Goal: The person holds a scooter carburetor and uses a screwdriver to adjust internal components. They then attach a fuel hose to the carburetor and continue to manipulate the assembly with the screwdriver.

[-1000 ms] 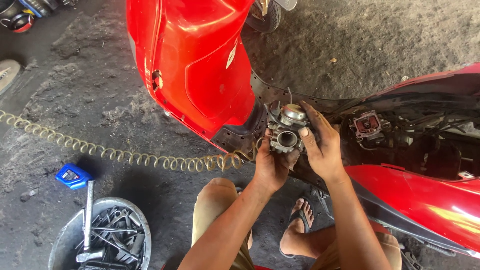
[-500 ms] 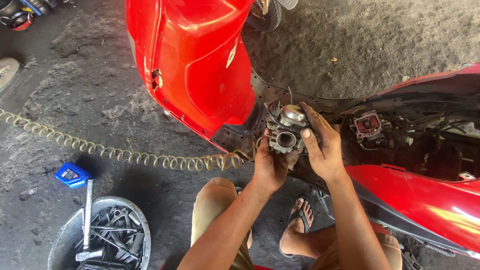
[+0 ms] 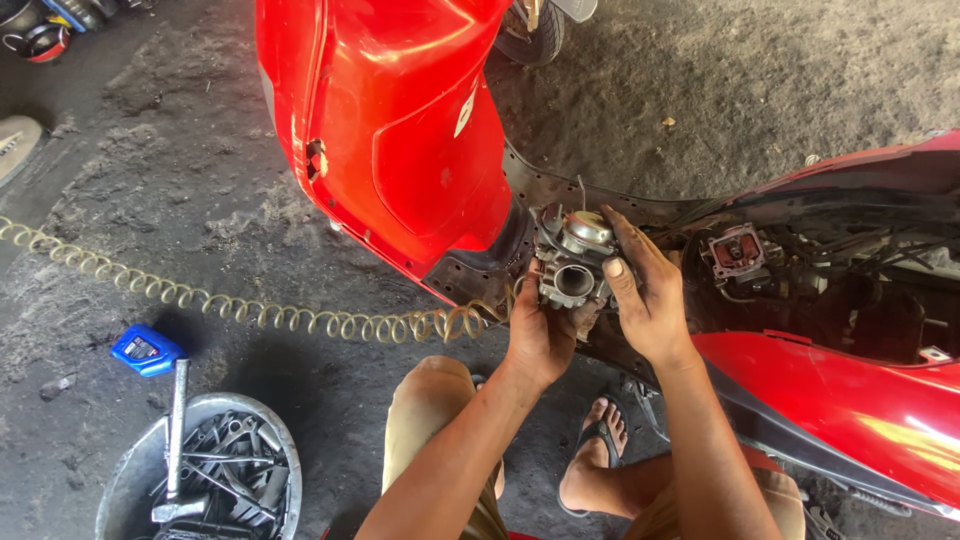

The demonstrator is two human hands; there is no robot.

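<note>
Rough grey dirt floor (image 3: 200, 200) lies under a shiny red scooter (image 3: 400, 130). Left hand (image 3: 540, 335) and right hand (image 3: 650, 290) grip a bumpy metal carburetor (image 3: 570, 265), maybe greasy, beside the open frame.

The carburettor (image 3: 570, 262) sits between the two hands, the left hand (image 3: 540, 335) under it on its near left and the right hand (image 3: 645, 295) against its right side, all just in front of the scooter's front panel (image 3: 390, 130), which rises to the far left. The open engine bay (image 3: 800, 270) lies to the right of the hands, with the side panel (image 3: 850, 400) nearer than it. A coiled hose (image 3: 250, 312) runs across the ground from the far left to the carburettor, and nearer, at the left, a small bottle (image 3: 147, 350) lies just beyond a basin of tools (image 3: 200, 480).
</note>
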